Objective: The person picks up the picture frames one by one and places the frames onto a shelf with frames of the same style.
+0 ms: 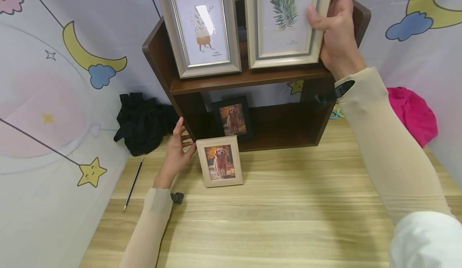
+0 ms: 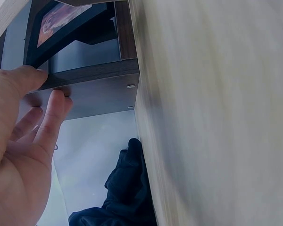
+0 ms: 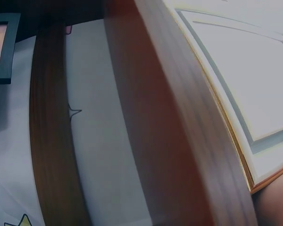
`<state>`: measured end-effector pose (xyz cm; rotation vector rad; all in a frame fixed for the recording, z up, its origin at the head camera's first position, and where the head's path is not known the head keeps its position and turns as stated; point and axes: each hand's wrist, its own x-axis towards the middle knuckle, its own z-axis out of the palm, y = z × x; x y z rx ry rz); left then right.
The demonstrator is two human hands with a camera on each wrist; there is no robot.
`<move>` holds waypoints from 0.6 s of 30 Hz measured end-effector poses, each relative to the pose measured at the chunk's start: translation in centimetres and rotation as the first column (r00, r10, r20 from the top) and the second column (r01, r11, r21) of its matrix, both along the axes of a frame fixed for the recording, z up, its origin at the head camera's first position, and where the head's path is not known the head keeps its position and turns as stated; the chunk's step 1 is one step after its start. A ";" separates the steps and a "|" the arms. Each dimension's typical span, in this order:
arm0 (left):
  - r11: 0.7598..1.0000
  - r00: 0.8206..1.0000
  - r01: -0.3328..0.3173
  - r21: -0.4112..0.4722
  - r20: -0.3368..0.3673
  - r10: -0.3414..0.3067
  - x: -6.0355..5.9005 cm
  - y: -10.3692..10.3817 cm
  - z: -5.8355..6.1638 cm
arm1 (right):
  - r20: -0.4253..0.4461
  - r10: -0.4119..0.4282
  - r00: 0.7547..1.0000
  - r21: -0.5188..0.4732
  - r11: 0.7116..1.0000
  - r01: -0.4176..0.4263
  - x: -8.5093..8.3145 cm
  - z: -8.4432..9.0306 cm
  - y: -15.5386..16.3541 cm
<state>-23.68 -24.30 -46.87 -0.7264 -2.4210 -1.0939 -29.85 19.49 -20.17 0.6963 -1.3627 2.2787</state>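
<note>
A brown wooden shelf stands on the light wooden table. Two large pale frames lean on top of it: a potted-plant print on the left and a palm-leaf print on the right. My right hand grips the leaf frame's right edge, thumb across the front; the right wrist view shows that frame close up. A black dog-photo frame sits inside the lower shelf. In front stands a small light-wood dog-photo frame. My left hand, fingers straight, touches its left edge and the shelf's side.
A black cloth lies left of the shelf against the backdrop. A pencil lies near the table's left edge. A pink cloth and green rings sit at the right. Printed fabric walls close in on both sides.
</note>
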 end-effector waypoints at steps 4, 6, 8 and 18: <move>1.000 1.000 0.000 -0.007 -0.008 0.000 0.1 0.1 0.1 | 0.032 -0.019 0.999 0.017 1.000 0.019 -0.4 -0.1 0.0; 1.000 1.000 -0.001 -0.011 -0.014 0.001 0.1 0.1 0.1 | 0.048 -0.026 0.998 0.023 0.999 0.025 -0.5 -0.1 -0.1; 1.000 1.000 -0.004 -0.015 -0.021 0.004 0.2 0.1 0.1 | 0.059 -0.037 0.998 0.038 0.999 0.035 -0.7 -0.2 -0.1; 1.000 1.000 -0.005 -0.013 -0.007 0.005 0.1 0.1 0.1 | 0.109 -0.067 0.992 0.068 0.996 0.060 -1.1 -0.2 0.0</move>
